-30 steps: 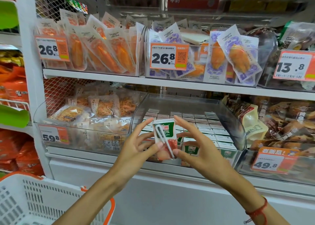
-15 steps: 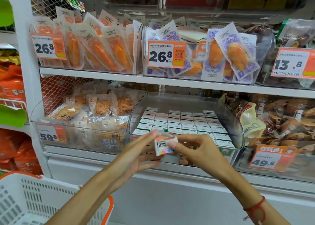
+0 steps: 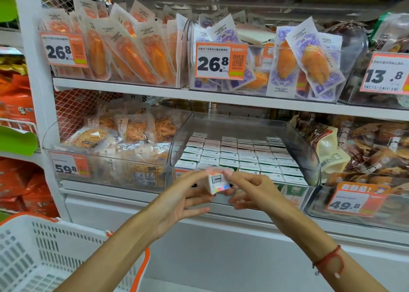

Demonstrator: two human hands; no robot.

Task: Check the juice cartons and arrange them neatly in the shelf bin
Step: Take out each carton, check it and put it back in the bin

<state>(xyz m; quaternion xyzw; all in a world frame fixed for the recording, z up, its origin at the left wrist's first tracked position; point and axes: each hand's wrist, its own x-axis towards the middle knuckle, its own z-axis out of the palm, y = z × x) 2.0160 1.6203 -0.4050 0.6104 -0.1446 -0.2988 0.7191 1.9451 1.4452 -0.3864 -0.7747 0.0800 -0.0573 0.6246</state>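
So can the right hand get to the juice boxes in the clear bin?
Probably yes. The right hand is just in front of the clear bin, whose top is open above the juice boxes. But it is busy holding a carton with the left hand.

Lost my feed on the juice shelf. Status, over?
Both hands, left hand and right hand, pinch one juice carton, end face toward camera. Held in front of the shelf bin; rows of cartons inside look tidy. Nothing in the way.

Small white juice carton point(image 3: 215, 182) tipped end-on, blurred, held just before a clear shelf bin point(image 3: 309, 154), neat rows of upright cartons point(image 3: 239, 156) inside
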